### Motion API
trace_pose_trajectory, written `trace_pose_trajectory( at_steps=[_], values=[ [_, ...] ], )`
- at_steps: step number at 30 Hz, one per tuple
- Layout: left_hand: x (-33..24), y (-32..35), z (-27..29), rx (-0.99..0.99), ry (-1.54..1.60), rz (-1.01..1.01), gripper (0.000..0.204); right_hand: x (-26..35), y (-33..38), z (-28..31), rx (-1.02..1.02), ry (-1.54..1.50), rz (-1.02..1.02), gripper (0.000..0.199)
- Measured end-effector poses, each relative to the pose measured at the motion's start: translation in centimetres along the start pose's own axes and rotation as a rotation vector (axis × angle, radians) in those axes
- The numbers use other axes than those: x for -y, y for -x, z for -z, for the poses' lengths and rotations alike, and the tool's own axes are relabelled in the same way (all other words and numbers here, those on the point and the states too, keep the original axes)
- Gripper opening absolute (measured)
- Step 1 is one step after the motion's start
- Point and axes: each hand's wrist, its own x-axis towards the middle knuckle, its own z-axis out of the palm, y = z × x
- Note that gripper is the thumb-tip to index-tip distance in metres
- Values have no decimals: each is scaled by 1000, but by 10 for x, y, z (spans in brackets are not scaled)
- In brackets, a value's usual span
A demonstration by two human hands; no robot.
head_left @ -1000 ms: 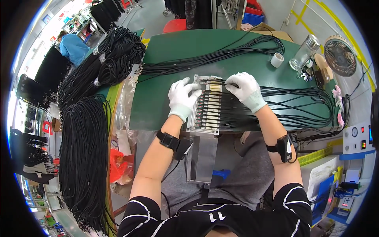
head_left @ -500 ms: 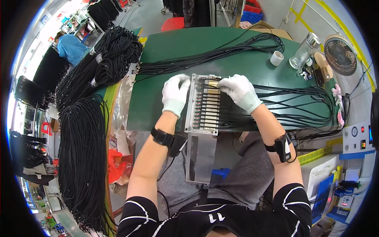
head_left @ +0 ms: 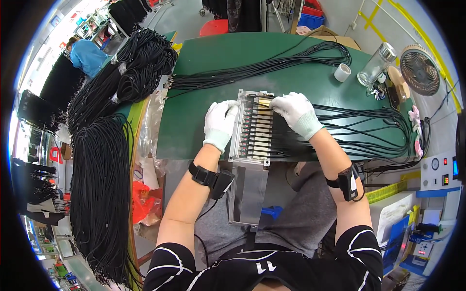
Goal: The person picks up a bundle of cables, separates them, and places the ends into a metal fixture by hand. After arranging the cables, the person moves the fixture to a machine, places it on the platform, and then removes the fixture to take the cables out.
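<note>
A metal fixture [head_left: 239,127] with a row of slots lies at the green table's front, its lower part jutting over the edge. Several black cables [head_left: 340,116] run from its slots to the right and loop back near the table's right end. My right hand [head_left: 294,112], in a white glove, is closed at the fixture's far right side, its fingertips pinched on a black cable by the upper slots. Along the fixture's left edge is my gloved left hand [head_left: 221,123], fingers bent and thumb apart, holding nothing that shows. Its fingertips are close to the metal rail.
A bundle of black cables [head_left: 272,64] stretches across the table's far half. Large cable heaps [head_left: 102,184] hang at the left. A tape roll [head_left: 342,72], a glass bottle [head_left: 377,63] and a small fan [head_left: 420,70] stand at the right. A person in blue [head_left: 87,57] sits far left.
My left hand has shifted slightly right and nearer to me, its fingertips now closer to the fixture's rail. My right hand stays at the upper slots, almost unmoved.
</note>
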Motion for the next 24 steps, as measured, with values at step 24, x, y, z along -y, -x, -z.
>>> trace_pose_trajectory(
  at_steps=[24],
  values=[
    [-14,-4,-14,-238,-50,-178,18,-12,-6,3,-112,-144,72,13]
  ],
)
